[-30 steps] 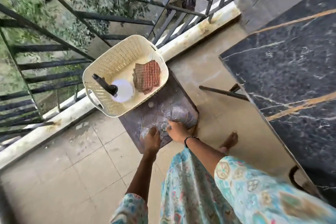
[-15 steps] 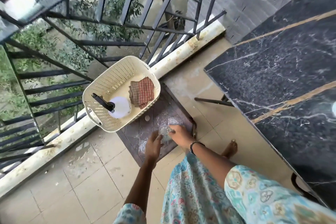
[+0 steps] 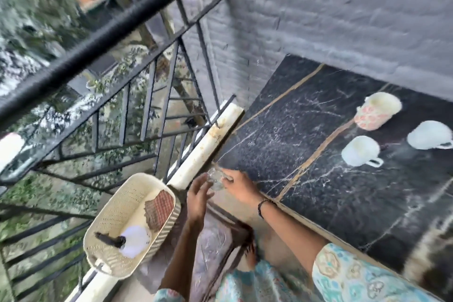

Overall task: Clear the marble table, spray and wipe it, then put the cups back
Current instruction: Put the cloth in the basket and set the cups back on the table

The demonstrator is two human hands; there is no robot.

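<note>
A second earlier both hands worked low over the small stool; now they had risen to the near edge of the marble table (image 3: 306, 144). The right hand (image 3: 239, 185) pinched a clear glass (image 3: 216, 179), blurred by motion, while the left hand (image 3: 197, 197) hovered beside it, fingers spread and empty. Likely the last item was going back. Farther across the slab stood three smooth cups (image 3: 361, 154), two white, one floral. Left of the table sat a woven plastic basket (image 3: 117, 218).
</note>
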